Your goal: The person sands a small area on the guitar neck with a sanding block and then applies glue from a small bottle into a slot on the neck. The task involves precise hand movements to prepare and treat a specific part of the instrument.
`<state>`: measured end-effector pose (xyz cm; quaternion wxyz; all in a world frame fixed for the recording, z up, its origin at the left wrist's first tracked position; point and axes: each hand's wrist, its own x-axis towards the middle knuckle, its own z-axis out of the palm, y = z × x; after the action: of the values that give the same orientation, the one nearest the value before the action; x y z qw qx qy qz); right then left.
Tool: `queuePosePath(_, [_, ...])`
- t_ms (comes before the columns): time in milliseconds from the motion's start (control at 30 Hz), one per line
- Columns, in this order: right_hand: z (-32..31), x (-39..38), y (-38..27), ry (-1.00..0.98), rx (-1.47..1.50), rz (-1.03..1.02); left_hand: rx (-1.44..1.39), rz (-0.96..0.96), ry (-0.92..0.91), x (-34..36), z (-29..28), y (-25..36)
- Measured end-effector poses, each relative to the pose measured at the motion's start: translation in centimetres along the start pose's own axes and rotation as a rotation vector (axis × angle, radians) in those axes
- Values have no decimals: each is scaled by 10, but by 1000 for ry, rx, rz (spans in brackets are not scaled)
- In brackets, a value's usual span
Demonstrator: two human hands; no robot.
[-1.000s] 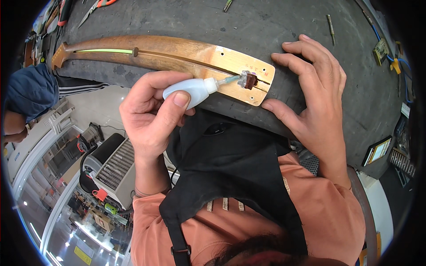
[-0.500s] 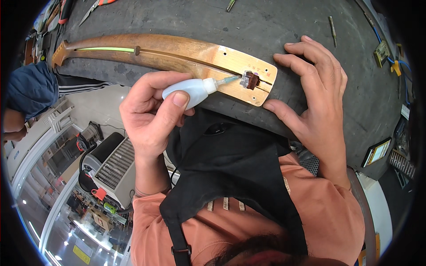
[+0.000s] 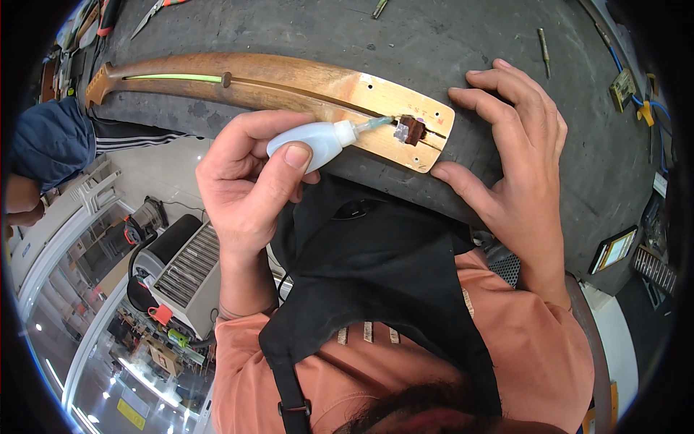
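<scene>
A long wooden guitar neck (image 3: pixel 275 81) lies across the dark grey bench (image 3: pixel 448 43), its pale heel end on the right. My left hand (image 3: pixel 249 181) grips a small white squeeze bottle (image 3: pixel 311 141); its thin nozzle points at a small dark brown block (image 3: pixel 410 130) seated in the heel's slot. My right hand (image 3: pixel 513 166) lies flat on the bench with fingers spread, thumb and forefinger touching the heel's right end. A green strip (image 3: pixel 173 77) runs along the neck's far left part.
Pliers with red handles (image 3: pixel 155 9) lie at the bench's top left, small metal bits (image 3: pixel 543 40) at the top. Another person's dark blue sleeve (image 3: pixel 43 141) is at the left. A small framed card (image 3: pixel 613 249) sits at the right edge.
None beyond a slight shift of view; bottle, nozzle and both hands stay as they were.
</scene>
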<state>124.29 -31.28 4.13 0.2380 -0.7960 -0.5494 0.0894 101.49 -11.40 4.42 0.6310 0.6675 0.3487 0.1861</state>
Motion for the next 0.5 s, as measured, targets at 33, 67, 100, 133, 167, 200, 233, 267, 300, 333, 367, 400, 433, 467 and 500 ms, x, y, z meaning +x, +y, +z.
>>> queuePosePath(33, [0, 0, 0, -1, 3, 0, 4, 0, -4, -1, -1, 0])
queuePosePath(67, [0, 0, 0, -1, 1, 0, 8, -1, -8, -1, -2, 0])
queuePosePath(100, [0, 0, 0, 0, 0, -1, 8, -4, -6, -1, -1, 0])
queuePosePath(133, [0, 0, 0, 0, -2, -1, 8, -7, -4, 0, 0, 1])
queuePosePath(167, [0, 0, 0, 2, -3, -2, 9, -10, -1, 1, 0, 2])
queuePosePath(200, [0, 0, 0, 4, -5, -3, 8, -12, 0, 1, 1, 2])
queuePosePath(233, [0, 0, 0, 5, -7, -4, 7, -14, 0, 1, 2, 2])
queuePosePath(267, [0, 0, 0, 4, -6, -4, 6, -16, 0, 1, 3, 2])
queuePosePath(300, [0, 0, 0, 3, -6, -5, 11, -18, -12, 1, 1, 2])
queuePosePath(333, [1, 0, 0, 1, -5, -6, 15, -19, -24, 0, -1, 2])
queuePosePath(367, [0, 0, 0, 2, -5, -4, 20, -20, -36, -1, -4, 2])
queuePosePath(400, [0, 0, 0, 2, -6, -3, 15, -13, -43, -1, -6, 1])
queuePosePath(433, [0, 0, 0, 2, -6, -1, 10, -5, -50, 0, -8, -1])
queuePosePath(467, [0, 0, 0, 1, -8, 0, 4, 3, -56, -1, -9, -2])
queuePosePath(500, [0, 0, 0, -1, -10, 0, 6, -6, -38, 0, -7, -1])
